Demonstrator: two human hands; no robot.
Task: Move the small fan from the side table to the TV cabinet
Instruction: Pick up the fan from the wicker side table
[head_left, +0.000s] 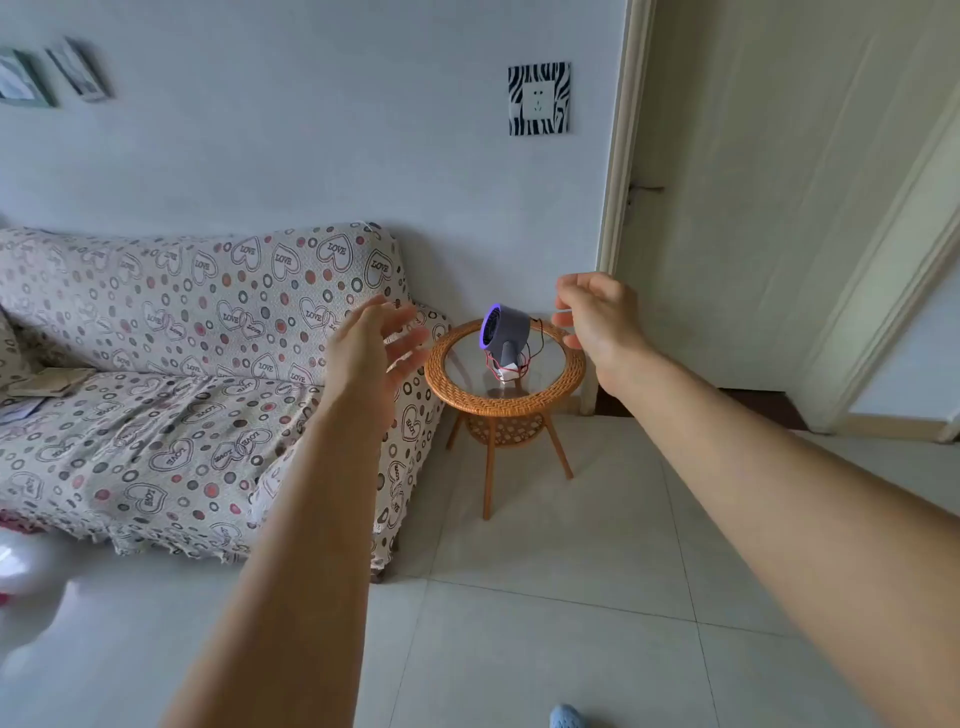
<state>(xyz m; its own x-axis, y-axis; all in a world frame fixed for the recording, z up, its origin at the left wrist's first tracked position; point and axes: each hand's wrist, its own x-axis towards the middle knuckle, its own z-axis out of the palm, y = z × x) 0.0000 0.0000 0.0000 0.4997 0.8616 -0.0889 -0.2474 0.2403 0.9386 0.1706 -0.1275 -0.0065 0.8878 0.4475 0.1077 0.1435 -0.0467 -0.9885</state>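
Observation:
A small grey fan (506, 332) with a purple rim stands upright on the glass top of a round wicker side table (506, 400), with a thin red cord looped round its base. My left hand (376, 345) is stretched out to the left of the fan, fingers spread and straight, holding nothing. My right hand (597, 314) hovers to the right of the fan, fingers loosely bent, also empty. Neither hand touches the fan. The TV cabinet is out of view.
A sofa (171, 374) with a heart-patterned cover stands against the wall, touching the table's left side. A closed door (753, 208) is behind the table on the right. Pale floor tiles (545, 597) lie between me and the table.

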